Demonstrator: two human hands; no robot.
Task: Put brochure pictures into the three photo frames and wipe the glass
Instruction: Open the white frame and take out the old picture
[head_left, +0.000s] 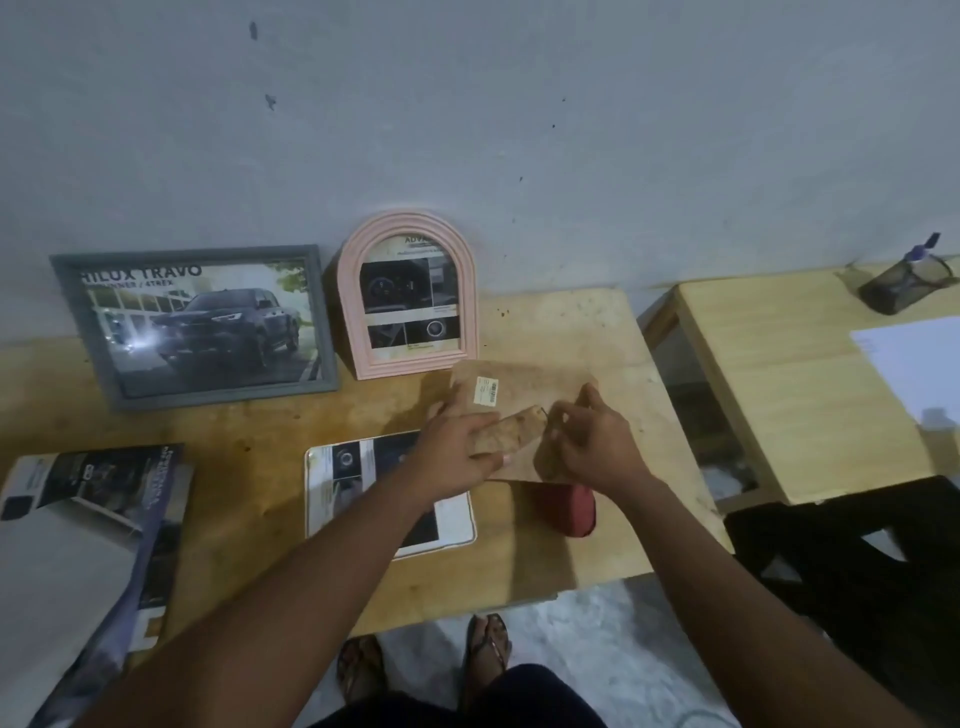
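A grey rectangular frame (197, 327) with a truck picture leans on the wall at the left. Beside it stands a pink arched frame (410, 291) holding a brochure picture. A white-edged frame (363, 483) lies flat on the table with a picture in it, partly under my left arm. Both hands hold a brown backing board (519, 384) with a barcode sticker, face-down side up. My left hand (457, 452) presses on its stand flap. My right hand (592, 441) pinches a small metal clip at the flap. A red cloth (571, 509) lies under the board.
Brochures (93, 499) lie at the table's left front. A second wooden table (779, 379) stands to the right with white paper (919, 364) and a mesh pen holder (898, 283). A dark chair or bag (857, 571) sits at right. My sandalled feet show below.
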